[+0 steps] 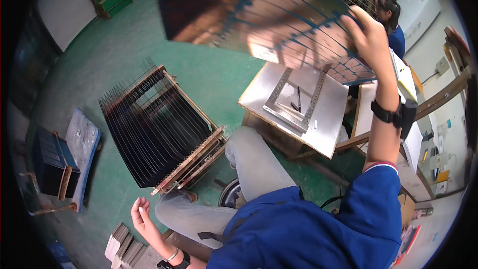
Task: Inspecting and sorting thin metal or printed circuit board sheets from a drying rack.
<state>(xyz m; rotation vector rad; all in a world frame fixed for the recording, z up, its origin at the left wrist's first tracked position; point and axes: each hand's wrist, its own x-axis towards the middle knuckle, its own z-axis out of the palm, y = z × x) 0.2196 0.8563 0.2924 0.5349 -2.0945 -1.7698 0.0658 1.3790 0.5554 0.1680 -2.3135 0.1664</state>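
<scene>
My right hand (371, 37) is raised at the upper right and grips the edge of a large, shiny copper-coloured panel (298, 32) crossed by blue lines. The panel is tilted above the floor and the far end of the bench, and is partly blurred. Low on the left, my left hand (141, 216) hangs free with loosely bent fingers and nothing in it. It is nearest to the front corner of a wooden rack (191, 162), where several dark panels (154, 134) stand on edge in a row.
Right of my knees stands a metal-topped bench (326, 132) with a slotted frame (286, 114) and a pen (298, 100). Another blue-lined panel (351, 72) lies beyond it. More dark panels (52, 162) stand at far left. A person (396, 35) sits at upper right.
</scene>
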